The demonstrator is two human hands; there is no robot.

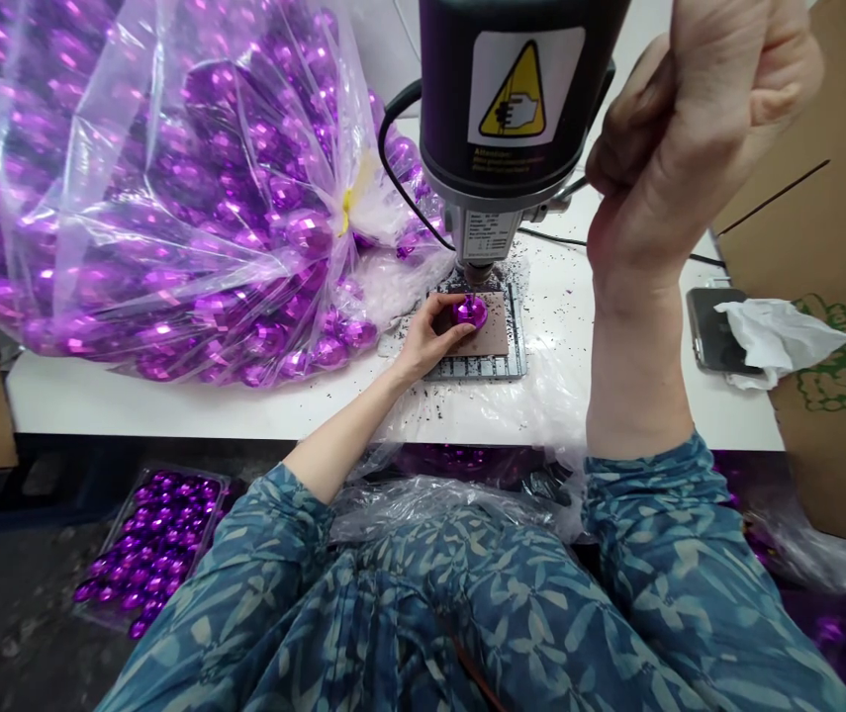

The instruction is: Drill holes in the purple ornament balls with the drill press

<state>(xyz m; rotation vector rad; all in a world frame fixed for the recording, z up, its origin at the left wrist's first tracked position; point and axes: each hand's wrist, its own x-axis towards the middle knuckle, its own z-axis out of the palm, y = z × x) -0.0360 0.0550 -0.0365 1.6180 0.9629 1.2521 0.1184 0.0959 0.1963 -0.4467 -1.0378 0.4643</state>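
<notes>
From my end: left hand was clamped on one purple ball, thumb on the near side, fingertips on the far side. Right hand was curled into a fist, raised high at the right of the black machine head; I couldn't tell what, if anything, sat inside it. Hands well apart.

Key relation: ball versus spindle. The ball sat on the brown board, just below the spindle tip in my view, its small neck pointing up toward it. I couldn't tell whether neck and tip touched, or whether they lined up exactly. Body looked round, so no long axis worth logging except that upright neck. The ball lay off the fingertip end of the left hand, clearly the nearer one; from the right hand it lay low and to the left, well apart, with the machine head partly between.

Around it: slotted metal base under the board, dark chips scattered over the worktop, a big clear bag of similar balls to the left. Phone and crumpled tissue at far right, tissue partly over phone.
</notes>
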